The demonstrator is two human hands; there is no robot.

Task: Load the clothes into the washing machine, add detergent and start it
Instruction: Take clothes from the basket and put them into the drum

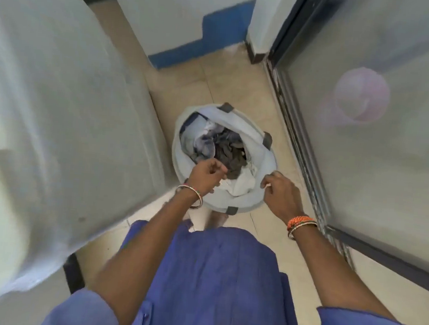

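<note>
A round white laundry bag (233, 197) stands on the tiled floor (240, 87), between a large white appliance (58, 97) and a frosted glass door (365, 149). Inside lies a heap of clothes (217, 144), white, blue and dark grey. Left hand (206, 173), fingers curled, sits over the near rim; whether it grasps cloth cannot be told. Right hand (281, 189) pinches the bag's rim.
</note>
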